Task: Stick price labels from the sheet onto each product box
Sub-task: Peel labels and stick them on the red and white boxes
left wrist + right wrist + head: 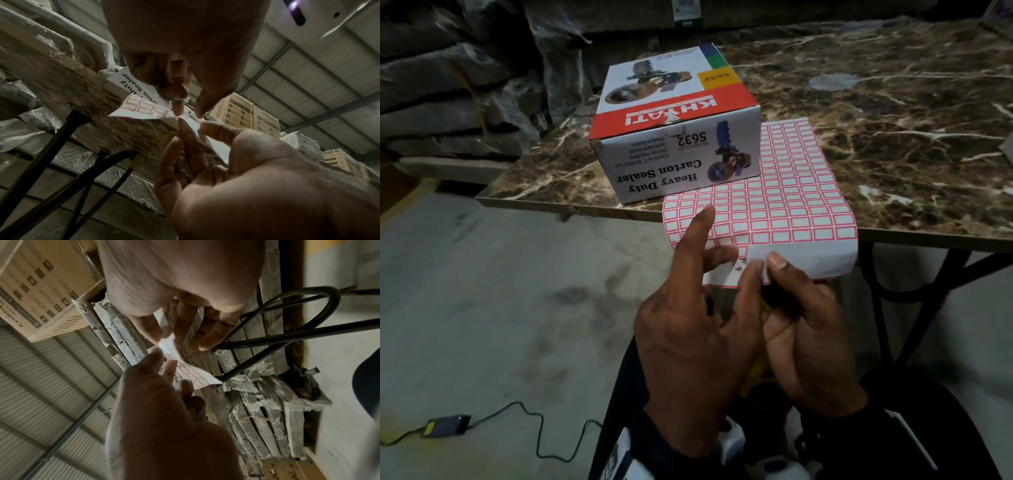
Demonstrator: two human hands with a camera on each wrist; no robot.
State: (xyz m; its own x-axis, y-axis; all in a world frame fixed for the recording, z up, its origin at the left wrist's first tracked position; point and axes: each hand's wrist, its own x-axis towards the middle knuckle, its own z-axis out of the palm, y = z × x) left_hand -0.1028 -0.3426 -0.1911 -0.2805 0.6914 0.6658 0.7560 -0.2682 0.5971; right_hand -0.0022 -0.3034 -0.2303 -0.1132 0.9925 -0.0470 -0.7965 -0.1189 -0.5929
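Note:
A white and red "Heavy Duty Carton Sealer" box (674, 130) stands on the marble table (893, 120), also seen in the left wrist view (127, 81). Beside it lies the sheet of red-bordered labels (784, 192), its near end hanging over the table's front edge. My left hand (748, 274) pinches the sheet's bent-up near edge with thumb and a finger, the index finger raised. My right hand (774, 270) pinches the same edge, thumb on top. The wrist views show both pinches on the sheet (144, 108) (193, 374). Whether a single label is lifted is not visible.
A black power adapter (445, 425) with its cable lies on the concrete floor at lower left. Plastic-wrapped bundles (448, 85) are stacked behind the table. Black metal table legs (928, 301) stand under the front edge. Brown Crompton cartons (246, 113) are piled high.

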